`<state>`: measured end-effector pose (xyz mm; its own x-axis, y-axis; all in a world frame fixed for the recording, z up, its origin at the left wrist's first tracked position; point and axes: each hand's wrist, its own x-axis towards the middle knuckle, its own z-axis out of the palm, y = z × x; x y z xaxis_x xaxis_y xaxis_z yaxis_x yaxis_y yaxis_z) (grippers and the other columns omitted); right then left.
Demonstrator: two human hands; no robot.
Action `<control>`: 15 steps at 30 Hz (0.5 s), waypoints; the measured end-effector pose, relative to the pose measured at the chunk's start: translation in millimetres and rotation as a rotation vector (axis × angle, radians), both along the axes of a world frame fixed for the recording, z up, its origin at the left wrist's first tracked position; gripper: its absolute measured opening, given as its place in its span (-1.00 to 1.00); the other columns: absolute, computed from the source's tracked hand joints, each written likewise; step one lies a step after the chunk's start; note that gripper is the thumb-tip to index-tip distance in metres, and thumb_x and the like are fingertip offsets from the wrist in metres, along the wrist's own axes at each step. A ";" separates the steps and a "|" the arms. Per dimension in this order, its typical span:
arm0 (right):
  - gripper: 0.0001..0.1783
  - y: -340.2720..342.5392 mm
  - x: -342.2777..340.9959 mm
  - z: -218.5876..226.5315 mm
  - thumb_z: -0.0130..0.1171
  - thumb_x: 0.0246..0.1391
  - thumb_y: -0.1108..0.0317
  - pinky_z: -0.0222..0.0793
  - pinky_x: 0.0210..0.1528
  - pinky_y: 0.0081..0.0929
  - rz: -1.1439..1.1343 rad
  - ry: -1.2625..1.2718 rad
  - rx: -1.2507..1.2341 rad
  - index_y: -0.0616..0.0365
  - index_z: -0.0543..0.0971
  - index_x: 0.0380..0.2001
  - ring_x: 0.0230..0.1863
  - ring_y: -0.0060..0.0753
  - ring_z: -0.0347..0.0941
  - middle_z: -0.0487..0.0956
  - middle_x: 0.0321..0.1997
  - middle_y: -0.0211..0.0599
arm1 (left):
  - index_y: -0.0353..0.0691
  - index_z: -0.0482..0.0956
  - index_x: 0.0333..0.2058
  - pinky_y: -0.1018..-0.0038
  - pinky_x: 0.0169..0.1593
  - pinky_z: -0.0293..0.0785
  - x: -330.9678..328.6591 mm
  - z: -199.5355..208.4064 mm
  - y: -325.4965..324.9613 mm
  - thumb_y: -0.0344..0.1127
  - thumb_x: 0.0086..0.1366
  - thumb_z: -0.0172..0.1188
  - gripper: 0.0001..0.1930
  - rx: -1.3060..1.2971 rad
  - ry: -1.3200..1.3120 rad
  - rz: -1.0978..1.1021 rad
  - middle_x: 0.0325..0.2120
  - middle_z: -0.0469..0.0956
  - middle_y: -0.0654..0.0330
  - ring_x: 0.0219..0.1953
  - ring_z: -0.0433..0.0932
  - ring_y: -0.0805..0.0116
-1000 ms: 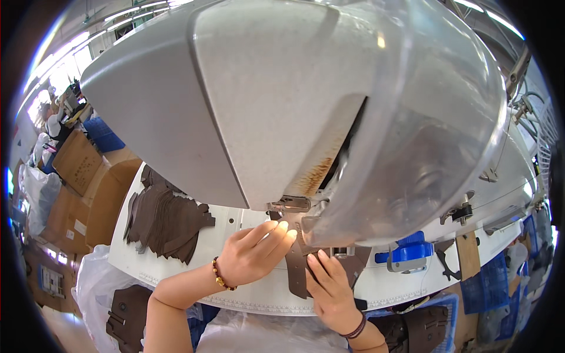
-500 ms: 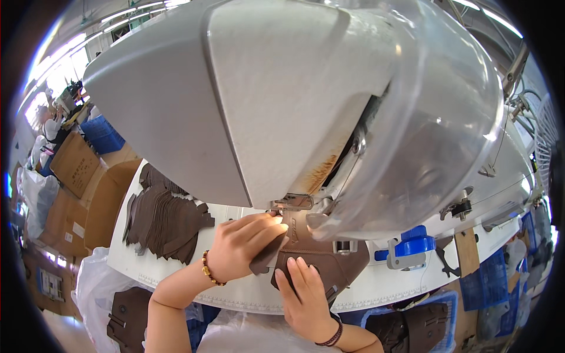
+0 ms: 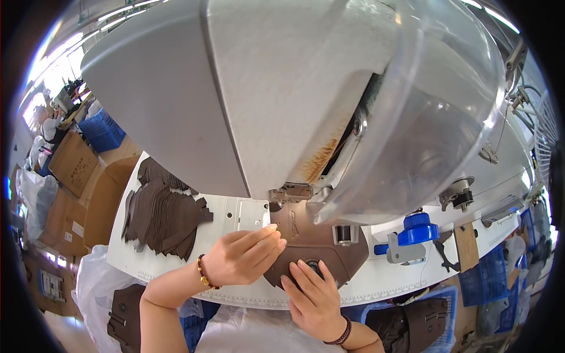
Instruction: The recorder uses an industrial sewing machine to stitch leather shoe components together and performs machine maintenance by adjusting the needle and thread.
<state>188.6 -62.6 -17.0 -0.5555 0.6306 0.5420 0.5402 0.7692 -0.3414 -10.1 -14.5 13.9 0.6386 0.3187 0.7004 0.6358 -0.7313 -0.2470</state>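
A brown leather-like panel (image 3: 303,250) with a stitched seam lies flat on the white table, its far part under the sewing machine head (image 3: 288,193). My left hand (image 3: 247,254) hovers at the panel's left edge, thumb and fingers pressed together. What they pinch, if anything, cannot be made out. My right hand (image 3: 315,297) rests on the near part of the panel, fingers stretched out flat. Beside its fingertips shows a dark round fitting (image 3: 316,267), partly covered by them.
Left on the table is a stack of brown cut pieces (image 3: 162,217). A blue-topped bobbin winder (image 3: 416,230) and a small dark spool (image 3: 343,235) stand to the right. Below the table edge, a blue crate (image 3: 452,312) holds brown panels. A clear shield (image 3: 435,129) overhangs the right.
My left hand has let go of a brown flap and drawn slightly back toward me. The panel now lies flatter, its round fitting showing. My right hand has shifted slightly right.
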 end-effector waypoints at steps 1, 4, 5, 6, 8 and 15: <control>-0.59 -1.0 -0.9 0.3 0.15 -0.26 0.49 0.11 0.10 0.00 -0.009 0.037 0.015 0.16 0.52 -0.20 0.04 -0.19 0.35 0.44 -0.03 -0.15 | -0.33 0.56 -0.44 0.58 -0.39 0.55 -0.4 0.3 0.5 -0.49 -0.07 0.17 -0.85 -0.007 0.027 0.003 -0.44 0.50 0.21 -0.26 0.54 0.33; -0.57 -5.5 -4.8 -1.0 0.11 -0.22 0.44 0.08 0.11 0.00 -0.014 0.024 0.013 0.14 0.49 -0.14 0.07 -0.20 0.32 0.40 0.03 -0.15 | -0.32 0.56 -0.46 0.59 -0.40 0.55 -2.0 1.4 2.7 -0.49 -0.07 0.17 -0.87 0.010 0.006 -0.022 -0.44 0.49 0.21 -0.27 0.53 0.34; -0.55 -7.8 -6.7 -2.5 0.09 -0.19 0.41 0.05 0.12 0.01 -0.090 -0.045 0.011 0.11 0.47 -0.09 0.09 -0.17 0.30 0.37 0.06 -0.15 | -0.32 0.56 -0.46 0.59 -0.40 0.54 -2.5 1.7 3.1 -0.48 -0.07 0.17 -0.87 0.009 0.011 -0.027 -0.45 0.49 0.22 -0.27 0.53 0.35; -0.53 -9.2 -8.8 -4.9 0.07 -0.16 0.38 0.03 0.13 0.02 -0.152 -0.155 -0.001 0.08 0.44 -0.05 0.10 -0.15 0.28 0.34 0.09 -0.14 | -0.32 0.55 -0.46 0.60 -0.41 0.54 -3.2 2.0 3.4 -0.48 -0.07 0.16 -0.88 0.009 -0.005 -0.032 -0.45 0.49 0.22 -0.27 0.53 0.35; -0.50 -10.6 -13.6 -11.7 0.05 -0.14 0.35 0.01 0.13 0.03 -0.213 -0.180 0.068 0.04 0.42 -0.01 0.11 -0.11 0.26 0.32 0.12 -0.14 | -0.31 0.55 -0.46 0.60 -0.41 0.54 -4.3 2.4 3.3 -0.48 -0.07 0.17 -0.88 0.008 0.020 -0.029 -0.45 0.49 0.23 -0.28 0.53 0.36; -0.52 -15.4 -11.2 -23.3 0.04 -0.11 0.36 0.14 0.05 0.06 -0.153 -0.137 0.128 0.07 0.43 -0.01 0.10 0.03 0.25 0.30 0.13 -0.06 | -0.29 0.55 -0.46 0.63 -0.42 0.53 -4.9 2.5 3.7 -0.49 -0.07 0.20 -0.88 0.033 0.025 -0.026 -0.47 0.47 0.25 -0.29 0.54 0.40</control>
